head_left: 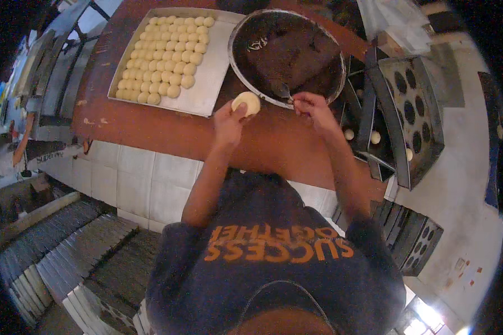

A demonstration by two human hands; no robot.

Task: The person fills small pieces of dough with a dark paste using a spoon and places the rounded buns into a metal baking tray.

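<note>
Filling, apparently: half-curled left hand (229, 121) holds dough round (248, 103); closed right hand (315, 110) grips spoon (285, 90) at bowl (233, 62); next likely calls for measured scoop.

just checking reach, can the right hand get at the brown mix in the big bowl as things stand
Most likely yes: the right hand is at the near rim of the big bowl, its spoon inside, with nothing visible blocking the brown mix.
</note>
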